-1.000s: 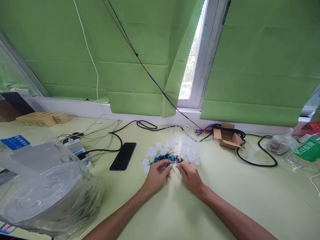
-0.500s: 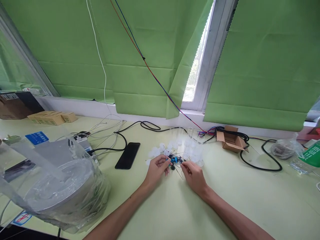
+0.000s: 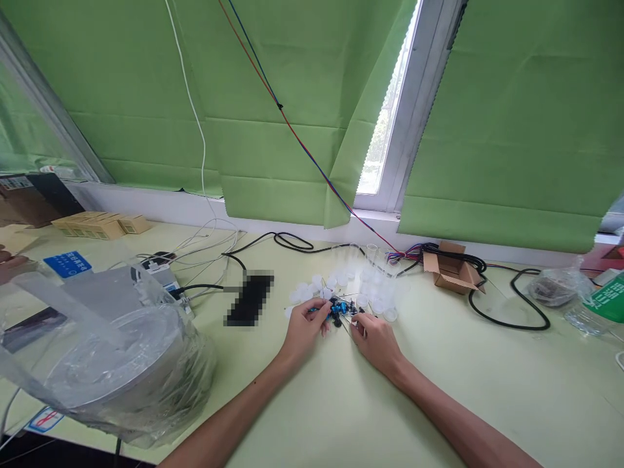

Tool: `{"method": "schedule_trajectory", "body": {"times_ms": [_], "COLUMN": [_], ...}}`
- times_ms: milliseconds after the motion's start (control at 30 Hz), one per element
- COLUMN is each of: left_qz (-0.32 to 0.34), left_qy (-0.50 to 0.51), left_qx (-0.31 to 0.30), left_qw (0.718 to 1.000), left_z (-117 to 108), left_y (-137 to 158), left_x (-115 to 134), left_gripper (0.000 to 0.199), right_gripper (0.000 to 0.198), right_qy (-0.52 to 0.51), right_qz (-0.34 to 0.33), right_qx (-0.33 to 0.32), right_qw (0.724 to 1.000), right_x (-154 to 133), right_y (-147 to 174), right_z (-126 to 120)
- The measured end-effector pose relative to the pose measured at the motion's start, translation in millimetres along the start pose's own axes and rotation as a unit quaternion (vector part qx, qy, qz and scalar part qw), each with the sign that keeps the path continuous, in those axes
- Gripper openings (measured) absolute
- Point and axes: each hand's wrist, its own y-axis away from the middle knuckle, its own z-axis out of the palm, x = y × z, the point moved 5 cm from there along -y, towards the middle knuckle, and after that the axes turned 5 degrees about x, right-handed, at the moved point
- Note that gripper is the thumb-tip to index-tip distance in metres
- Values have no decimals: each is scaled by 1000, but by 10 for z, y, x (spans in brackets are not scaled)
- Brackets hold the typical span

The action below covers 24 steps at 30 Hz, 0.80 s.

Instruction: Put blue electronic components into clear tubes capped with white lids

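Observation:
A small pile of electronic components (image 3: 344,308), blue and black with thin wire leads, lies on the table between my hands. My left hand (image 3: 305,328) is closed at the pile's left side, thumb and fingers pinching a small component with wire leads; a thin lead sticks up above the fingertips. On the right side, my right hand (image 3: 377,339) is closed too, its fingertips pressed together at the pile's edge; what they hold is too small to tell. Behind the hands lie several white round caps (image 3: 303,290) and several clear plastic tubes (image 3: 373,279).
A plastic-wrapped round object (image 3: 121,364) stands at the left. A pixelated dark phone shape (image 3: 249,300) lies left of my hands. Behind are black cables (image 3: 292,244) and an open cardboard box (image 3: 451,276). A bottle (image 3: 592,312) stands right. Another person's hand (image 3: 10,259) shows far left.
My right hand's fingers have shifted slightly at the pile's edge. My left hand stays nearly in place. Another person's hand has come into view at the left edge.

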Motion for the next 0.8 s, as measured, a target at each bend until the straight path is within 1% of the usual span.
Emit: {"method": "schedule_trajectory", "body": {"times_ms": [67,167,333,500,600,700,800], "left_qz": [13,26,29,93,124,140,140], "left_qy": [-17,-31,-79,-123,-141,-163,-181], "left_qx": [15,19,29,57,58,55,61], "left_qw": [1000,999,996,986,980,975,971], "left_z": [-18,-30,-63,-85,-69,-60,-75], "left_y": [-12,-26,-9,38,47,41,32], "left_x": [-12,-8,58,161,173,162,154], "left_gripper": [33,32,32,26,26,27,28], "right_gripper": [15,17,20,19,18,18,17], "right_qy": [-2,-17,-32,-49,-61,-60,-54], "right_qz": [-1,-6,-2,2,1,-17,-32], "right_qx": [0,3,14,26,33,20,-8], "right_qw": [1000,1000,999,998,998,998,998], "right_x": [-9,-27,-29,-31,-48,-89,-132], "right_y": [-1,-6,-11,-10,-17,-34,-65], "right_z": [-8,-32,-58,-71,-84,-78,-71]}}
